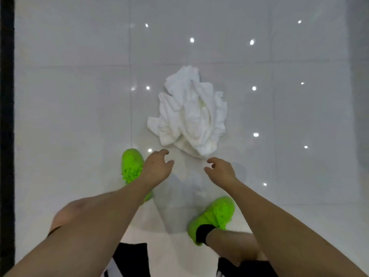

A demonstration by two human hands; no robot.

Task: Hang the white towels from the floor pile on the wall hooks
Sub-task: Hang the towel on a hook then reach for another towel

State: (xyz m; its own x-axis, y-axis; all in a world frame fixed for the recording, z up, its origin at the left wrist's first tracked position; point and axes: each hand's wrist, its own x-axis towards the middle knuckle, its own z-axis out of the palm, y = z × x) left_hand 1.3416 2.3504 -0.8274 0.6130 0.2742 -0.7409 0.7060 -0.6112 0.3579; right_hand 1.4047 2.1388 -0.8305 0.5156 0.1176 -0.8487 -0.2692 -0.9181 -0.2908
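Note:
A crumpled pile of white towels (190,112) lies on the glossy white tiled floor (79,116), straight ahead of me. My left hand (156,166) hovers just short of the pile's near left edge, fingers loosely curled, holding nothing. My right hand (219,169) hovers just below the pile's near tip, fingers also loosely curled and empty. Neither hand touches the towels. No wall hooks are in view.
My two feet in bright green shoes stand close to the pile, the left shoe (131,166) beside my left hand and the right shoe (213,216) nearer to me. A dark vertical strip (7,136) runs along the left edge. Ceiling lights reflect in the tiles.

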